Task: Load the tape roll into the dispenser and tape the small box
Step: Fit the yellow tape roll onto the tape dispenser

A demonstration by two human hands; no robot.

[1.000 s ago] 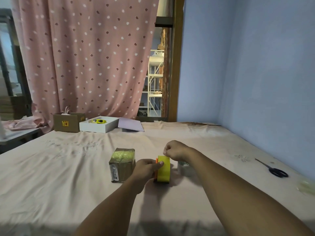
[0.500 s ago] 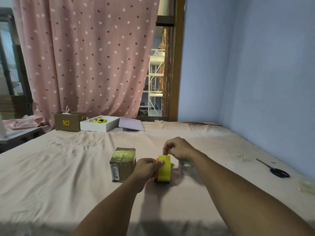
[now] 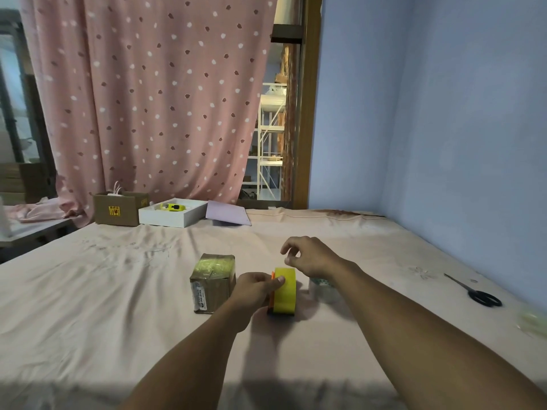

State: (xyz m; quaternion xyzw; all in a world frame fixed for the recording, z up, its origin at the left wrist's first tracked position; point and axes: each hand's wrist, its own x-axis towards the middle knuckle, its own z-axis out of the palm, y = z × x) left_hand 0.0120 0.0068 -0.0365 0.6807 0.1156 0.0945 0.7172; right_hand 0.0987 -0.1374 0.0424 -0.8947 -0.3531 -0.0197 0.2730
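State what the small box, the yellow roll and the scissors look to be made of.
Small box: brown cardboard, wrapped in glossy clear tape, judging by its sheen. Yellow roll: smooth plastic tape, probably, given its even shine. Scissors: black handles, likely plastic; blades presumably metal, too small to confirm.

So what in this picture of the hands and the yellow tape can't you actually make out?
- Head view: the orange plastic dispenser is mostly hidden behind the yellow tape roll and left hand.
- Whether the right hand pinches a tape end: too small to tell.
- The clear object beyond the roll is covered by the right forearm.
- The label print on the small brown cardboard box is too small.
- The pale blurred thing is cut off at the right edge.
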